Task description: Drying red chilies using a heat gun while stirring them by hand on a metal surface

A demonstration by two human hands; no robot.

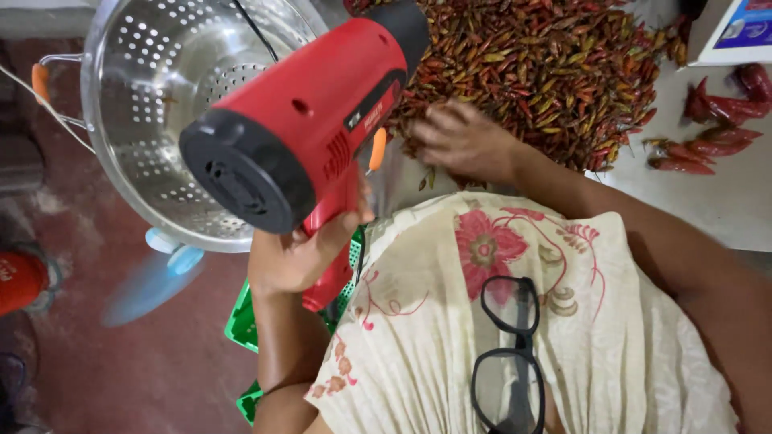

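My left hand [299, 253] grips the handle of a red and black heat gun [310, 120], whose rear vent faces the camera and whose nozzle points away toward a heap of small dried chilies [547, 64]. My right hand [462, 141] rests with fingers spread on the near edge of that chili heap, holding nothing that I can make out. A steel colander [153, 104] with perforated walls sits just left of the heat gun, partly hidden behind it.
Several larger red chilies [716, 128] lie on the pale table [724, 201] at the right. A green plastic crate [245, 321] sits under my left arm. Black glasses [511, 354] hang on my floral top. A blue fan [157, 277] stands on the reddish floor.
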